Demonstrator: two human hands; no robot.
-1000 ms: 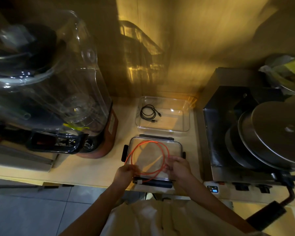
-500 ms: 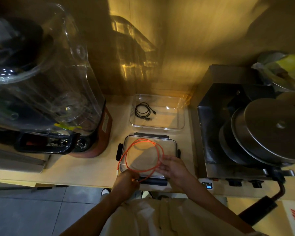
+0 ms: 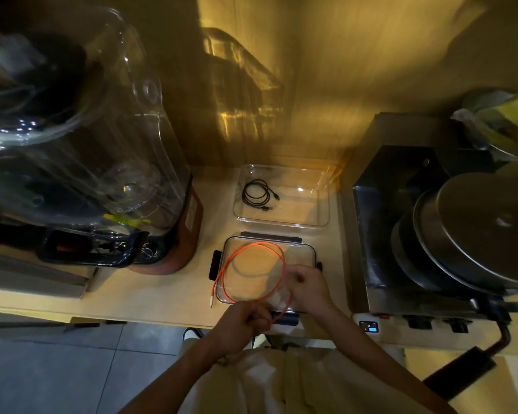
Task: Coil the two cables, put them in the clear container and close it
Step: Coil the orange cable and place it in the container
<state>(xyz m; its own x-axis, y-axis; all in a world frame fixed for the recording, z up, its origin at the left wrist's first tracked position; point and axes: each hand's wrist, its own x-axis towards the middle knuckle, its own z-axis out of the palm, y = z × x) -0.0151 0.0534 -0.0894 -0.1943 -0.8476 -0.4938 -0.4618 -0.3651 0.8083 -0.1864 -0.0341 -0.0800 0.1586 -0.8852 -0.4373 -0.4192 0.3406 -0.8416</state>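
An orange cable (image 3: 245, 249) forms a loop above the clear lid (image 3: 302, 252), which lies flat with dark clips near the counter's front edge. My left hand (image 3: 243, 322) grips the cable at the loop's near side, in a fist. My right hand (image 3: 307, 286) pinches the loop on its right side. One white plug end hangs at the lid's left edge. Behind the lid stands the open clear container (image 3: 317, 218), with a coiled black cable (image 3: 256, 194) lying in its left part.
A large blender with a clear jar (image 3: 81, 150) stands to the left on the wooden counter (image 3: 150, 294). A steel appliance with round metal lids (image 3: 473, 222) fills the right side. A wall rises right behind the container.
My left hand has dropped toward the counter's front edge, drawing the cable with it. The orange loop has tightened slightly and my right hand has shifted a little along its right side.
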